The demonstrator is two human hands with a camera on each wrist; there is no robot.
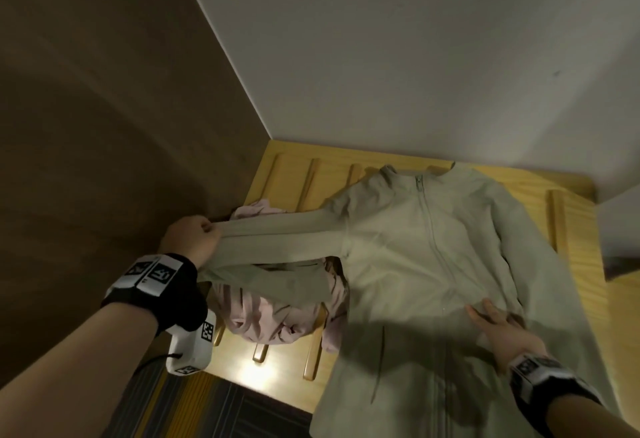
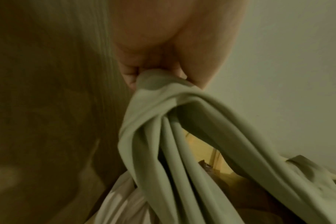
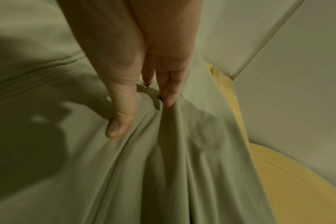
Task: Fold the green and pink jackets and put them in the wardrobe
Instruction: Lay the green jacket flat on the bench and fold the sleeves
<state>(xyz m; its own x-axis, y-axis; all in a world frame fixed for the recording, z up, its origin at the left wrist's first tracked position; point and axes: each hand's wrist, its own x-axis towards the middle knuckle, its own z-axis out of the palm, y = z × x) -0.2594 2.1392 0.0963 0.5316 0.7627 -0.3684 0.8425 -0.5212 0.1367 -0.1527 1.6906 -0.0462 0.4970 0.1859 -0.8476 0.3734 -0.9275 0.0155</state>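
The pale green jacket [image 1: 408, 257] lies zipped and face up on a yellow slatted wooden surface [image 1: 576, 264], collar at the far end. My left hand [image 1: 195, 235] grips the end of its left sleeve [image 2: 173, 136] and holds it stretched out to the left, above the crumpled pink jacket [image 1: 266, 316]. In the left wrist view the fingers of my left hand [image 2: 155, 65] are curled round the bunched cuff. My right hand [image 1: 498, 325] lies on the green jacket's right side. There the thumb [image 3: 119, 121] presses on top and the fingers are tucked under a fold of the green cloth [image 3: 67, 166].
A brown panel [image 1: 104, 126] stands close on the left, and a white wall [image 1: 415, 56] runs behind and to the right of the wooden surface. Striped carpet [image 1: 194, 410] shows below the near edge. The jacket's hem hangs over that edge.
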